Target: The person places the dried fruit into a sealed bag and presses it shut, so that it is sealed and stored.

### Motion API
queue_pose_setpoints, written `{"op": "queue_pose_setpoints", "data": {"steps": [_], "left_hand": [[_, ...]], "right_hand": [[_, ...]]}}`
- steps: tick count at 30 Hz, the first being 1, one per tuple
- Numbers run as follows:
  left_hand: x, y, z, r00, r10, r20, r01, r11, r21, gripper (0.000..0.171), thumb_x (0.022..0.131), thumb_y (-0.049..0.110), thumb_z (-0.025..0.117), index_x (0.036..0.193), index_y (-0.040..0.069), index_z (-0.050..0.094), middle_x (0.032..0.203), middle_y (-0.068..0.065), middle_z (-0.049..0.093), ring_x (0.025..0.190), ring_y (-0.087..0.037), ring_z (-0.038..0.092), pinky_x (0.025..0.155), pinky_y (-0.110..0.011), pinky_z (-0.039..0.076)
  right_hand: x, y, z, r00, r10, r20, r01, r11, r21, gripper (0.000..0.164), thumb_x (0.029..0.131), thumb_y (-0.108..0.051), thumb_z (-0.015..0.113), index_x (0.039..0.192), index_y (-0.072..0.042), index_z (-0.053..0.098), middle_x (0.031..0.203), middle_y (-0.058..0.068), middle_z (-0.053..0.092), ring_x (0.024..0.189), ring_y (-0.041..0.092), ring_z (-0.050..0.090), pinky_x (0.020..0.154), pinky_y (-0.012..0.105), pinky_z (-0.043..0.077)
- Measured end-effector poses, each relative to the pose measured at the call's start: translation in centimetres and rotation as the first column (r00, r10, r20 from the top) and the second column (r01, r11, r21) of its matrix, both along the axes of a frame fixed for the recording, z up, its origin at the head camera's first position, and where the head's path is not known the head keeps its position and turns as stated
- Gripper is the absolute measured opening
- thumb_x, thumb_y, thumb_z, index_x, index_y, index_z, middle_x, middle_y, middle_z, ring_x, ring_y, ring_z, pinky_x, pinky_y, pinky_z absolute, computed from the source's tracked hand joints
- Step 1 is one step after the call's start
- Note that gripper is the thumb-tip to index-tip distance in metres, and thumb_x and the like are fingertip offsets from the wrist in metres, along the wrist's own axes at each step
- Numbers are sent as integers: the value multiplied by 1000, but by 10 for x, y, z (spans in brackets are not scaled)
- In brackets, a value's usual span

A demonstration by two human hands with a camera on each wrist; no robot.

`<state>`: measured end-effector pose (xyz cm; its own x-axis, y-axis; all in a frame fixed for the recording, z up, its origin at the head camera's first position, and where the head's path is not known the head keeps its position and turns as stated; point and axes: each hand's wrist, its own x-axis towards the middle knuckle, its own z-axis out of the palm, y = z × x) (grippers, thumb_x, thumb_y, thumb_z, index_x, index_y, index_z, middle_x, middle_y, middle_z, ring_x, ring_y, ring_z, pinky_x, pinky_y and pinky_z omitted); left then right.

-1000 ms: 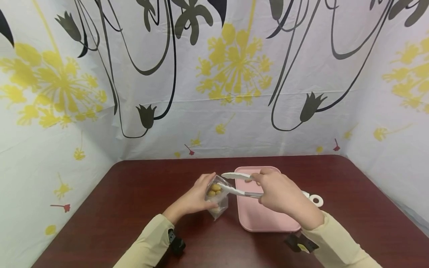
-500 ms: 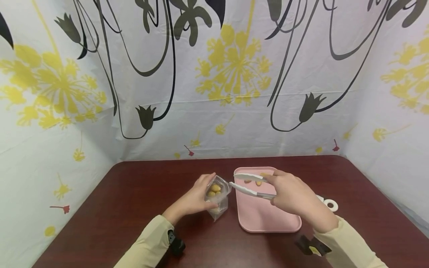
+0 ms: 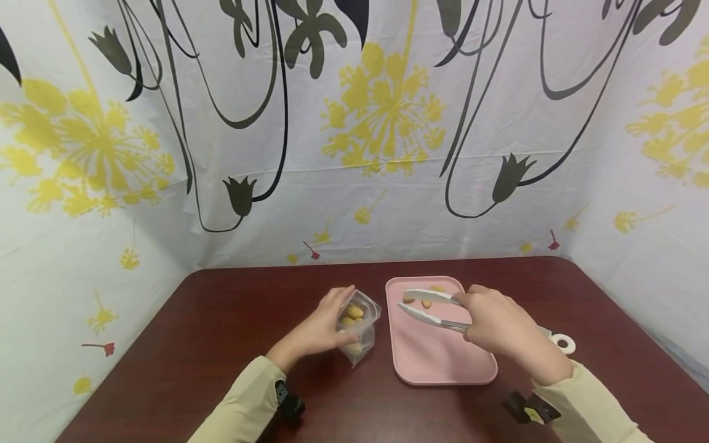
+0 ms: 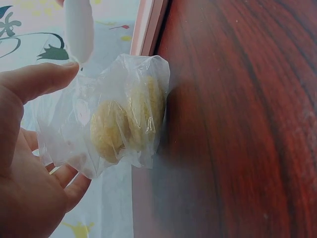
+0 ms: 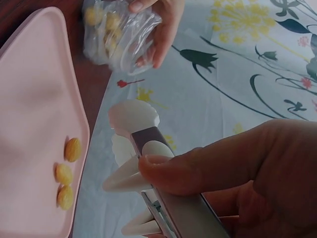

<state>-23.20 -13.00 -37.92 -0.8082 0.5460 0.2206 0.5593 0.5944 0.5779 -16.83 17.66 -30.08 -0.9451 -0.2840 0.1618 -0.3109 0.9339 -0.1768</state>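
My left hand [image 3: 318, 329] grips a clear plastic bag [image 4: 69, 134] upright on the table, its mouth spread between thumb and fingers. Several roundish yellow-brown, nut-like pieces [image 4: 109, 131] show through the plastic. My right hand [image 3: 501, 323] holds white-tipped kitchen tongs [image 3: 423, 317] over the pink tray [image 3: 437, 363]. The tips of the tongs stand apart with nothing between them. Three similar pieces [image 5: 64, 173] lie in a row near the tray's far edge in the right wrist view; the tongs partly cover them in the head view.
The dark red-brown table [image 3: 249, 307] extends around the tray and bag. Behind it and at both sides hangs a white cloth [image 3: 388, 234] with flower patterns. The tongs' ring end [image 3: 564, 344] sticks out to the right behind my right hand.
My right hand has drawn the tongs rightward, from the mouth of the bag to above the tray. My left hand and the bag stay nearly in place.
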Motion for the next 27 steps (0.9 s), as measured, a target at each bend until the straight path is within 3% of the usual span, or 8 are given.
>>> {"op": "queue_pose_setpoints", "data": {"steps": [15, 27], "left_hand": [[0, -2, 2, 999, -11, -49, 11, 1000, -2, 92, 72, 15, 80, 147, 0, 29, 140, -18, 37, 129, -33, 36, 103, -50, 37], [1, -2, 3, 999, -12, -51, 12, 1000, 5, 89, 73, 15, 78, 146, -2, 30, 140, -19, 38, 129, -34, 36, 104, -51, 36]], "right_hand": [[-14, 20, -13, 998, -56, 33, 56, 998, 12, 40, 66, -2, 66, 106, -1, 68, 83, 7, 58, 69, 21, 51, 56, 38, 42], [-26, 24, -23, 993, -101, 57, 100, 995, 31, 21, 70, -8, 67, 89, -2, 69, 78, 9, 58, 67, 23, 53, 57, 42, 44]]}}
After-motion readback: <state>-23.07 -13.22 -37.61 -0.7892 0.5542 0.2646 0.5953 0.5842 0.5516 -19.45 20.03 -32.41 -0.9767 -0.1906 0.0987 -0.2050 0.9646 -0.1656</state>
